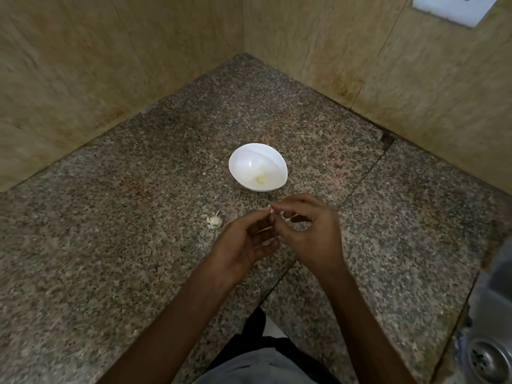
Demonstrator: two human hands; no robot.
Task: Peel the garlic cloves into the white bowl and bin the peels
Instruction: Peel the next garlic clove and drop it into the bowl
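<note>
rue: Grey clothing (pixel 263 367) at the bottom edge, two bare forearms reaching up from it, so the person's standing right at the counter (pixel 124 259). What step is this, though?

dan_k: Mid-peel, I'd say. Right hand (pixel 310 231) has thumb and forefinger pinched on a garlic clove (pixel 271 209), with the other fingers curled under. Left hand (pixel 243 245) is palm-up with loosely curled fingers, and its fingertip meets the same clove from the other side, so it looks like it's pinching too. A few pale slivers show in the left palm. Probably skins, but too small to be sure.

rue: And where's that relative to the white bowl?

dan_k: Hands and clove hover just on the near side of the white bowl (pixel 277 156), not touching it. One yellowish peeled bit (pixel 260 179) sits at its bottom. Near-left of the bowl, apart from it, a garlic stub (pixel 214 220) with loose skin lies on the counter. Well right of the bowl is a sink (pixel 493 314). No bin in view.

rue: Next move?

dan_k: My guess is strip off the last skin, then make a short reach forward to drop the clove over the rim. The skins need carrying somewhere out of frame.
</note>
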